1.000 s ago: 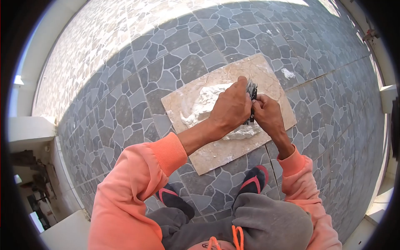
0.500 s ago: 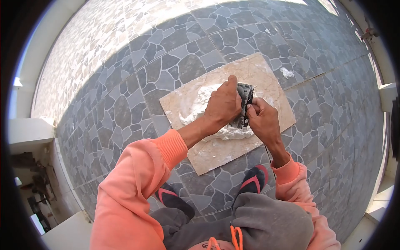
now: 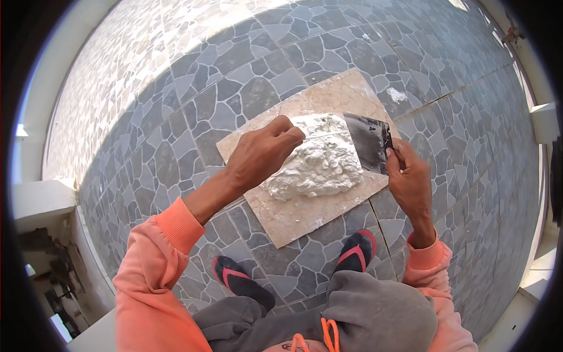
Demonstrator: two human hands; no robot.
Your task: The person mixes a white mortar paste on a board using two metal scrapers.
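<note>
A heap of lumpy white putty [image 3: 316, 167] is piled on a beige marble-patterned tile [image 3: 287, 220]. My right hand [image 3: 409, 179] grips a wide, dark, smeared scraper [image 3: 368, 141] by its right edge. Its blade reaches left to the right side of the putty. My left hand [image 3: 261, 151] is closed above the left side of the heap, fingers curled and thumb toward the putty. What it holds, if anything, is hidden.
The tile lies on a grey stone-patterned floor [image 3: 258, 97]. A white splatter [image 3: 397, 94] marks the floor beyond its right corner. My feet in flip-flops [image 3: 356, 249] stand close to its near edge. Low walls border both sides.
My hands have moved apart: the left back to the left, the right outward with the scraper. The blade now lies broad side to view, and more of the putty shows.
</note>
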